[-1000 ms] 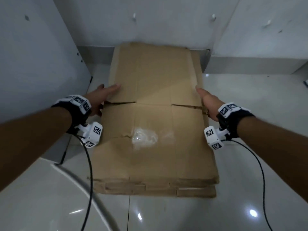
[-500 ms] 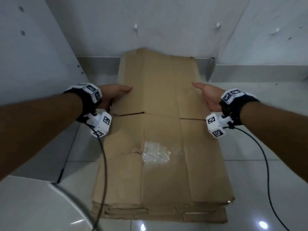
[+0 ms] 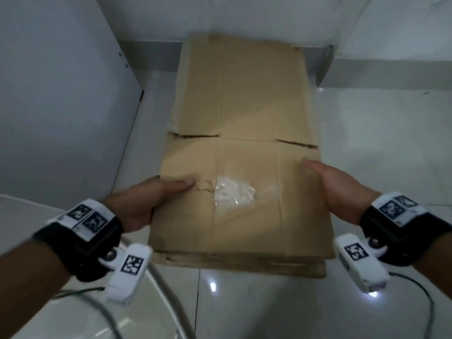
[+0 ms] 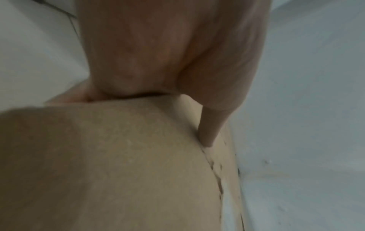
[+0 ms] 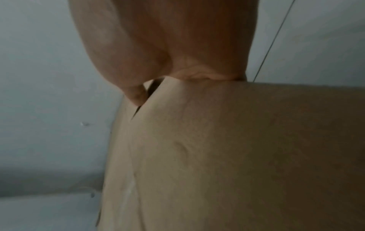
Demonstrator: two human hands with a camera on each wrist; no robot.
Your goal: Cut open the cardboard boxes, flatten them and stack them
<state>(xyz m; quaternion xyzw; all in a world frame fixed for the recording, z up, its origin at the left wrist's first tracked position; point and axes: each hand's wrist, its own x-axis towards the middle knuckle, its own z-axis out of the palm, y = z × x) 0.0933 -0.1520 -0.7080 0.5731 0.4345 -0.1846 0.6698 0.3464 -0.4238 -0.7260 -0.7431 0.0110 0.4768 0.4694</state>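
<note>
1. A flat cardboard sheet (image 3: 244,148) is seen in the middle of the head view. It lies on top of more flattened cardboard (image 3: 244,264), which shows as a brown edge sticking out near the bottom. The whole pile sits on a shiny white tiled floor (image 3: 379,148) and reaches up to the wall (image 3: 244,15) at the top of the frame.

2. The left edge of the top sheet is held by the left hand (image 3: 146,201), at the lower left of the frame. The thumb is laid flat on top of the sheet. The other fingers are hidden under the edge, so the sheet seems to be pinched.

3. The right edge is held by the right hand (image 3: 335,189), at the lower right. In the right wrist view the thumb is seen on top and the edge is tucked into the hand, so the sheet looks grasped there too.

4. A patch of clear tape (image 3: 233,194) is stuck near the middle of the sheet, between the two hands. Two torn slits are seen higher up, one on each side.

5. The sheet could be ripped more at the slits if it is pulled hard or bent.

6. The pile could be made crooked if one hand is moved more than the other.

7. The cardboard below could be dragged along the smooth floor if the top sheet is slid and not lifted.

8. A cable (image 3: 171,297) by the left wrist could be caught under the pile's near edge.
</note>
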